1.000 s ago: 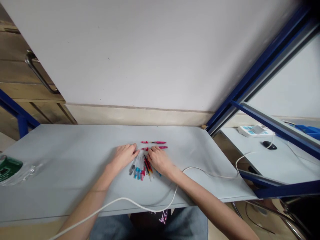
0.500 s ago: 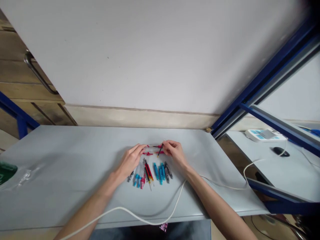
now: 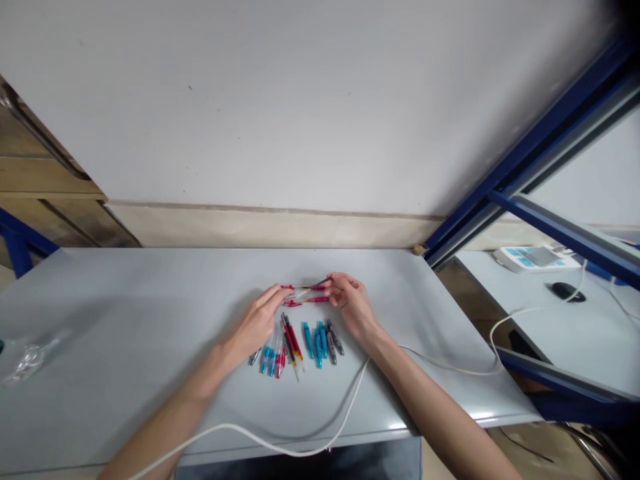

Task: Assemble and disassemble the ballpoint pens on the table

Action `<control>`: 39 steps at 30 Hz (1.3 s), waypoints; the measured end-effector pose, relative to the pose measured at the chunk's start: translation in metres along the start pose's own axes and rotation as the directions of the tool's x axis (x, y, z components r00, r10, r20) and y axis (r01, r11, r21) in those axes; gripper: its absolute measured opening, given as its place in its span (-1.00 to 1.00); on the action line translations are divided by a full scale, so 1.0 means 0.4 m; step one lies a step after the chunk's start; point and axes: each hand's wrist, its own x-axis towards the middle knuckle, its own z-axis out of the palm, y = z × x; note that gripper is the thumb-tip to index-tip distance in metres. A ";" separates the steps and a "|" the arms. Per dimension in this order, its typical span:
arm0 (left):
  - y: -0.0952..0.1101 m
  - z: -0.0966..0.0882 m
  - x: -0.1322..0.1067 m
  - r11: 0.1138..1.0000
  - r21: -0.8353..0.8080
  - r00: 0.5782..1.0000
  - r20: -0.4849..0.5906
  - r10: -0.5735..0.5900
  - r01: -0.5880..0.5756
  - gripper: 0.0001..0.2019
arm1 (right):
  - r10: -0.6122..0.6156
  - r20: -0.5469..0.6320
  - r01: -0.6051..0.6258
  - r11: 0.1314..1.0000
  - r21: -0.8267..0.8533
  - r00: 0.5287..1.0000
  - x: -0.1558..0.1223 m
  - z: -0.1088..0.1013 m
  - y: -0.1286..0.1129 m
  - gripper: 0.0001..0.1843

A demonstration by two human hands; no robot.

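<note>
Pen parts lie in a small heap on the grey table (image 3: 125,320): clear barrels with blue and red ends (image 3: 271,357), thin red and yellow refills (image 3: 291,340), and blue and grey caps (image 3: 320,337). Two assembled red pens (image 3: 306,295) lie just beyond them. My right hand (image 3: 353,303) pinches a thin dark refill (image 3: 320,285) that points left. My left hand (image 3: 257,323) has its fingers curled with the fingertips at the left ends of the red pens; what it holds is not clear.
A white cable (image 3: 310,447) loops across the table's front edge and runs right. Crumpled clear plastic (image 3: 25,360) lies at the far left. A second table at the right carries a white device (image 3: 533,257) and a black mouse (image 3: 565,291). A blue frame (image 3: 520,167) stands between.
My right hand left the heap, uncovering the blue and grey caps, and picked up a dark refill, now held by the red pens. My left hand slid toward the pens. The view shifted right.
</note>
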 end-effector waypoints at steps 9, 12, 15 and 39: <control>0.031 0.002 0.008 0.999 0.033 0.998 -0.063 -0.002 0.004 -0.74 | -0.133 0.188 0.180 0.949 -0.260 0.973 -0.027 0.026 -0.004 -0.66; 0.036 0.007 0.006 0.989 0.149 0.999 -0.035 0.005 0.000 -0.75 | -0.087 0.371 0.235 0.897 -0.375 0.924 -0.057 0.044 0.003 -0.69; 0.034 0.010 0.000 0.960 0.280 0.999 0.040 0.008 -0.019 -0.70 | -0.068 0.447 0.296 0.835 -0.464 0.892 -0.080 0.059 0.013 -0.72; 0.010 -0.018 0.005 0.954 0.264 0.984 -0.142 -0.108 0.143 -0.79 | 0.245 0.747 0.634 0.407 -0.657 0.617 -0.143 0.077 -0.028 -0.87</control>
